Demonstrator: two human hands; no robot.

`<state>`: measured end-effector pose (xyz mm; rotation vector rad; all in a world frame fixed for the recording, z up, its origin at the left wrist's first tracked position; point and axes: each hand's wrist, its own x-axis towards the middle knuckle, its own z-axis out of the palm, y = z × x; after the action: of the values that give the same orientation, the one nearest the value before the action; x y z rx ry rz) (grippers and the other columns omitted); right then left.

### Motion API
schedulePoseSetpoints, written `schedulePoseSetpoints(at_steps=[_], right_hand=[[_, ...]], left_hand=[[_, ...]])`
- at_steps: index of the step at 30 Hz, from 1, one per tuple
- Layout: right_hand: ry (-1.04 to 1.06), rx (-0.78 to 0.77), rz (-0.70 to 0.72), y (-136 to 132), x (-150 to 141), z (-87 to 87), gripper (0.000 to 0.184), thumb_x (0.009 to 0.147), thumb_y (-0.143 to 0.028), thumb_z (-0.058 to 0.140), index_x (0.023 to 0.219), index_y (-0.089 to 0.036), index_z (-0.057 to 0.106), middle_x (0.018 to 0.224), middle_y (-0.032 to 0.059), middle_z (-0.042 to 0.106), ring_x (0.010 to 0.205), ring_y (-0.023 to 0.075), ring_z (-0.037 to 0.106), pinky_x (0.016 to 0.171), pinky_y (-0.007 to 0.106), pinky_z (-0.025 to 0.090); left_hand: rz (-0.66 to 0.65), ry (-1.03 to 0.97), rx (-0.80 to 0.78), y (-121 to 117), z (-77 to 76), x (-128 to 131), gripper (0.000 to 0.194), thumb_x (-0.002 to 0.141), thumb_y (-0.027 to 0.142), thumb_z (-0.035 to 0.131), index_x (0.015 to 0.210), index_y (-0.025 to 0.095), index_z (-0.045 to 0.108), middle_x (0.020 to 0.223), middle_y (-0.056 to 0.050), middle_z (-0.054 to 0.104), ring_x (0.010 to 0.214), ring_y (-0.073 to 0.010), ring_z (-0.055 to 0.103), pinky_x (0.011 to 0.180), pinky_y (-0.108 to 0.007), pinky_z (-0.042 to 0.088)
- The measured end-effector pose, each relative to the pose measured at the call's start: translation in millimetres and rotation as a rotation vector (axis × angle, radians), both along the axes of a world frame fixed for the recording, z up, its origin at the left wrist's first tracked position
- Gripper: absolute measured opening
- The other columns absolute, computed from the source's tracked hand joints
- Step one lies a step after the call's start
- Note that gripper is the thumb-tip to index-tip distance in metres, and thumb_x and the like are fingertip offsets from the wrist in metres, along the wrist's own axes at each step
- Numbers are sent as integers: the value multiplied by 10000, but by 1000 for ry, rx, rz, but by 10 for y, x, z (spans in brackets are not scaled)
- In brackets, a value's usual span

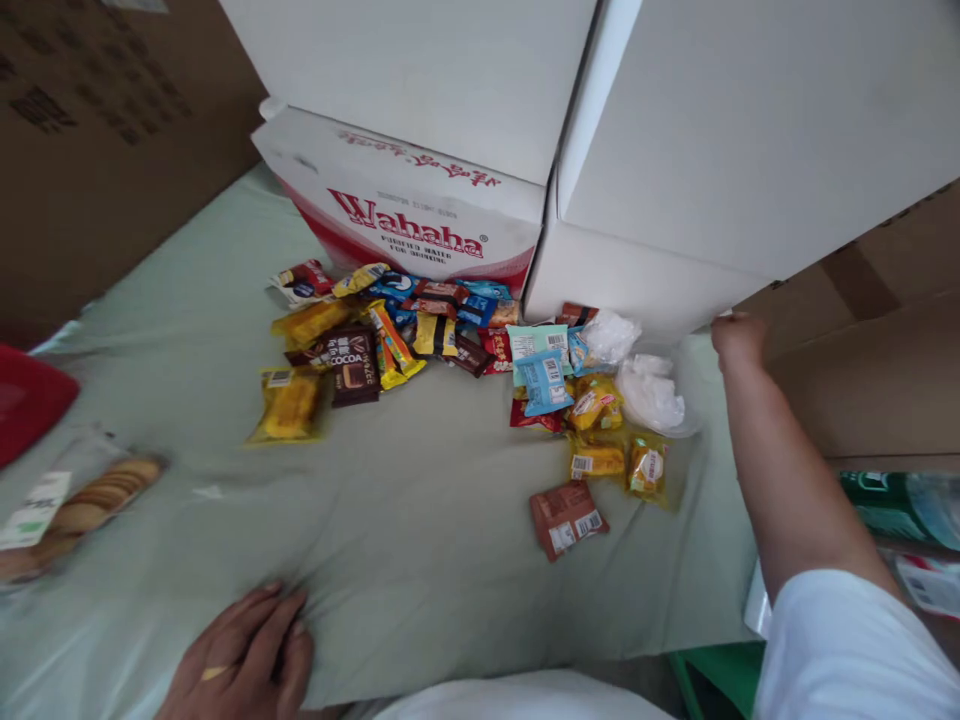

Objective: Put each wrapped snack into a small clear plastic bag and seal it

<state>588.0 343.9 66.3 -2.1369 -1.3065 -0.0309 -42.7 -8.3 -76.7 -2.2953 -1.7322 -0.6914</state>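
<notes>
The low white box (637,275) stands at the back of the green cloth (420,540), under a big white box (712,130). The right hand (739,338) is at its right end, by the bottom corner. I can't tell how those fingers are, or if they touch the box, because they are mostly hidden.

In front of the low box are snacks (544,380) in shiny packs and a clear bag (652,390) with white stuff in it. A brown pack (568,520) lies nearer. More snacks (352,365) (one says COCOA) sit by the red and white Wahaha box (420,215), on the left.

The left hand (244,655) rests on the cloth near the front edge. Its fingers are close together, a bit bent, and hold nothing. One has a gold ring (215,673). Round cookies (112,495) in a clear pack lie far left, near a red thing (34,400).
</notes>
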Motion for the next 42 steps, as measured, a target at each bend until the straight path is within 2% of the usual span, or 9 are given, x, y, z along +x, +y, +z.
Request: schedulePoseSetpoints(at_steps=[4,7,10,13,19,25,33,37,42], right_hand=[[-158,68,-44,-285,-433,196,198,911,-222,581,899,-106,741,827,146,722,782,223,626,738,353,422],[-217,43,291,-278,-929,260,215,914,-307,591,967,-176,753,888,88,728,795,191,631,745,298,442],[-265,-280,477,-158,-1402,165,189,790,-340,767,921,-203,768,1025,116,726,938,235,636,824,339,467],[-273,-481,395,-86,-1668,45,133,685,-240,834,721,-166,731,920,170,723,968,293,638,844,408,471],[-179,-354,308,-276,-1587,285,149,820,-254,655,695,-175,670,679,90,662,845,260,679,797,372,524],[812,120,393,-1273,-2043,295,296,641,-364,834,830,-210,666,720,-30,642,564,99,527,542,221,443],[1359,-477,663,-2798,-3504,-477,315,703,-462,877,778,-208,707,637,-23,594,554,94,480,548,230,410],[1511,-383,503,-2743,-3375,-438,310,658,-418,863,788,-209,674,661,-22,595,545,100,490,495,223,408],[1244,33,382,-2089,-2883,-151,255,629,-310,810,746,-225,600,576,-62,516,455,80,399,370,185,270]], left_hand=[[-16,-9,51,39,105,75,194,871,215,617,1057,192,667,1009,-132,724,936,-305,721,860,-448,577],[-13,-11,86,54,156,128,183,871,178,624,1050,172,662,1013,-143,720,938,-301,719,852,-436,577],[-6,-23,113,49,174,170,181,861,146,637,1040,158,665,1007,-142,720,946,-295,716,861,-424,577],[19,-45,115,28,175,206,182,860,126,635,1035,155,671,1007,-136,721,968,-289,712,882,-417,574],[51,-184,97,-34,148,213,163,854,111,639,988,178,701,958,-90,728,1028,-264,706,940,-393,566],[131,-657,-105,-24,346,356,115,916,237,609,971,204,705,1023,-82,683,961,-205,679,874,-352,580],[-100,-1603,-775,417,714,1098,596,759,512,815,1221,197,609,1186,-102,675,852,-174,673,567,-237,533],[80,-1757,-727,531,636,985,488,746,555,820,994,159,676,739,15,649,591,-106,561,516,-224,449],[217,-1971,-736,437,558,718,524,692,585,857,923,138,708,688,1,647,573,-99,546,498,-217,413]])
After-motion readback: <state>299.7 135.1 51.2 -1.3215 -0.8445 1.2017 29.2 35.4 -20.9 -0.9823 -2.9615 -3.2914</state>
